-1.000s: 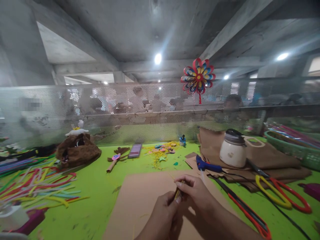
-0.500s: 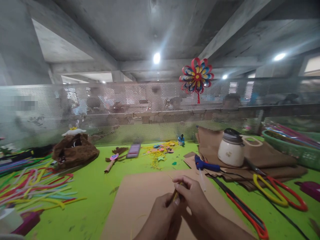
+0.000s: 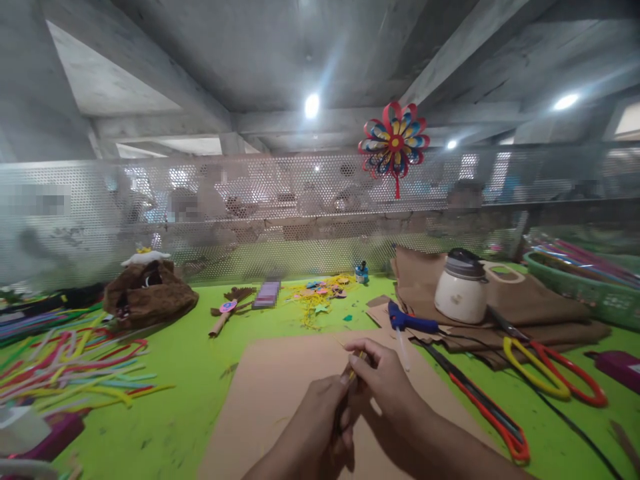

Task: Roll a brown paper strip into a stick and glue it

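Observation:
Both hands meet over a brown paper sheet [image 3: 270,387] on the green table. My left hand [image 3: 327,407] is closed, its fingers wrapped round a dark, thin piece that is mostly hidden. Pinched in the fingertips of my right hand [image 3: 383,373] is a thin yellow strip [image 3: 353,375], which runs down to the left hand's fingers. A fine end of it seems to stick out to the upper left. Behind the sheet lie yellow shreds and small cut-out shapes [image 3: 320,308].
A blue glue gun [image 3: 413,323], a cutter knife [image 3: 480,393], scissors [image 3: 570,373] and a white jar [image 3: 461,293] are on the right. Colourful pipe cleaners [image 3: 75,373] and a brown furry bag [image 3: 150,297] lie left. A paper flower [image 3: 395,143] hangs on the mesh screen.
My left hand has turned a little, and its fingers now reach lower beneath the right hand. The right hand has shifted slightly upward in view, as the whole scene has.

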Action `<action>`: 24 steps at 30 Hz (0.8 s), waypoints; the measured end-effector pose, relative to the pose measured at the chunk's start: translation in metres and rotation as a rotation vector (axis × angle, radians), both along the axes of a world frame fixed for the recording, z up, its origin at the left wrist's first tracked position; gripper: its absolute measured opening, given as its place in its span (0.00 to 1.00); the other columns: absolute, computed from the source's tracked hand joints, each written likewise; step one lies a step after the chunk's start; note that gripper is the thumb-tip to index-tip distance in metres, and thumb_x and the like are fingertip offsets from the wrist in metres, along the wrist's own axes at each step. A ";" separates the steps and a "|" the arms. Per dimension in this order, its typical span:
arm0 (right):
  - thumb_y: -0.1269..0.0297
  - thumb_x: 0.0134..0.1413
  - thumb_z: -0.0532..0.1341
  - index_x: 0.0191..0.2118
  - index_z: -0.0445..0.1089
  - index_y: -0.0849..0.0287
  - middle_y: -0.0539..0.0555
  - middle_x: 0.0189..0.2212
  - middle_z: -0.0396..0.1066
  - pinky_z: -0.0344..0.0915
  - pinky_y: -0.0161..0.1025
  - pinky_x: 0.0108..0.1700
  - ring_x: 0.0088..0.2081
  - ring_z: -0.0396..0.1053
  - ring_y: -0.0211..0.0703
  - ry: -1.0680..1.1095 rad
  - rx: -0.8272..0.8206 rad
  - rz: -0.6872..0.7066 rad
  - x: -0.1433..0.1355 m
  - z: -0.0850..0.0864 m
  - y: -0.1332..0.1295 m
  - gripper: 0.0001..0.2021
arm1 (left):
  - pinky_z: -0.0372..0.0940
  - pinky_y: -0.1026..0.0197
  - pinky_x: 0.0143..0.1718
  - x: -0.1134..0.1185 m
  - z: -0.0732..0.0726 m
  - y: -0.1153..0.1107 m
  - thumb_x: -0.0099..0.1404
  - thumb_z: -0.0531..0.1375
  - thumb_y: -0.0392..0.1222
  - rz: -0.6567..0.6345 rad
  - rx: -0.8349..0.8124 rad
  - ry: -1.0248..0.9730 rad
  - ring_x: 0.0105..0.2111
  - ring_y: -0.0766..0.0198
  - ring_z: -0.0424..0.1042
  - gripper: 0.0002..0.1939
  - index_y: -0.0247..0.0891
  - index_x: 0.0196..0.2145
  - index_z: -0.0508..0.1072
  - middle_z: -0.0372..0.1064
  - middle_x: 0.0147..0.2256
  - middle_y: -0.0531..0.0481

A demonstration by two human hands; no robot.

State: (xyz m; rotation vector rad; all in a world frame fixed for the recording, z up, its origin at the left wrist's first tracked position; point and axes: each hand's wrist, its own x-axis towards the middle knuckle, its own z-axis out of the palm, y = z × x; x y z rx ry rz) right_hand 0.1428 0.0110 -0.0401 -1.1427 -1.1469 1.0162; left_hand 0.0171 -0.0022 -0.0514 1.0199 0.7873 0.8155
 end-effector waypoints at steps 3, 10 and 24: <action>0.63 0.42 0.61 0.36 0.70 0.63 0.45 0.16 0.62 0.55 0.33 0.20 0.17 0.58 0.34 0.015 -0.004 0.007 0.000 0.003 -0.003 0.13 | 0.48 0.69 0.10 -0.001 0.005 -0.004 0.60 0.56 0.55 0.004 -0.066 0.024 0.09 0.74 0.49 0.18 0.37 0.24 0.65 0.57 0.13 0.57; 0.60 0.48 0.62 0.44 0.68 0.60 0.44 0.18 0.63 0.55 0.32 0.20 0.17 0.60 0.34 0.156 -0.104 0.115 0.005 0.002 -0.009 0.16 | 0.57 0.66 0.12 -0.003 0.019 -0.007 0.62 0.56 0.57 -0.117 -0.097 0.038 0.10 0.71 0.54 0.19 0.36 0.30 0.65 0.61 0.15 0.57; 0.51 0.52 0.62 0.40 0.73 0.57 0.58 0.41 0.72 0.67 0.40 0.38 0.42 0.69 0.48 -0.023 0.087 0.076 0.031 0.015 0.001 0.16 | 0.43 0.69 0.14 -0.005 0.015 -0.001 0.62 0.57 0.53 -0.003 -0.002 -0.018 0.12 0.75 0.51 0.16 0.36 0.33 0.66 0.54 0.17 0.60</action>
